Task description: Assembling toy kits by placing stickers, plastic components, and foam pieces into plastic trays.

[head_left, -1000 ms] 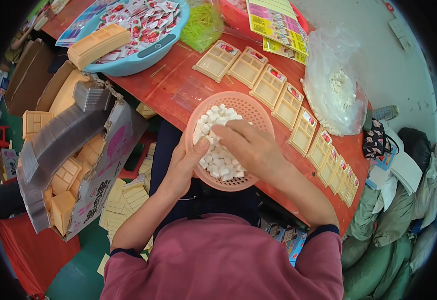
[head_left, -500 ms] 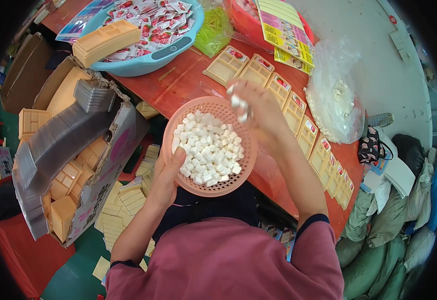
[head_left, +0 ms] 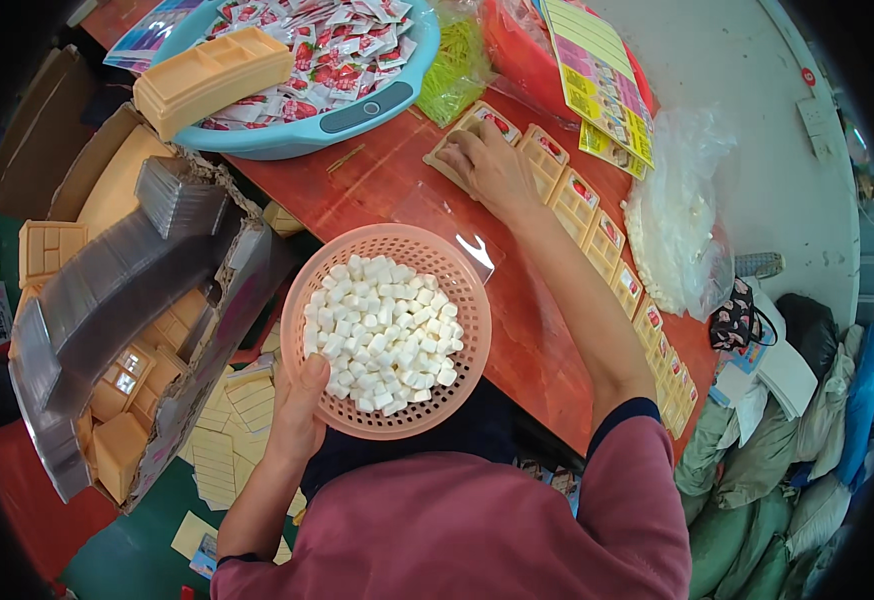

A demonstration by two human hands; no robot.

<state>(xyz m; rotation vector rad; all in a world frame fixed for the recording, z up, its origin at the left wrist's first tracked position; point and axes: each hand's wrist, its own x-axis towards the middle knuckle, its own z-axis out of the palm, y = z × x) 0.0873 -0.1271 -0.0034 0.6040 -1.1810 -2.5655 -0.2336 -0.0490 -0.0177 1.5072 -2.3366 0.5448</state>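
My left hand [head_left: 300, 405] grips the near left rim of a round pink perforated basket [head_left: 472, 330], its thumb over the edge. Small white marshmallows [head_left: 387, 335] are heaped inside it. My right hand [head_left: 492, 170] reaches to the far end of a row of yellow compartment trays, its bent fingers down over the endmost tray [head_left: 440, 160]. What those fingers hold, if anything, is hidden. The neighbouring trays [head_left: 572, 205] each carry a small red-and-white sachet in one compartment.
A blue basin [head_left: 302, 140] full of sachets, with a stack of yellow trays [head_left: 215, 80] across its rim, stands at the far left. A cardboard box [head_left: 197, 345] with trays and clear plastic covers is at left. A plastic bag [head_left: 682, 230] of white pieces lies right of the row.
My right hand, holding white marshmallows above the basket's right side before, has moved away to the endmost tray. The basket in my left hand has come slightly nearer and left.
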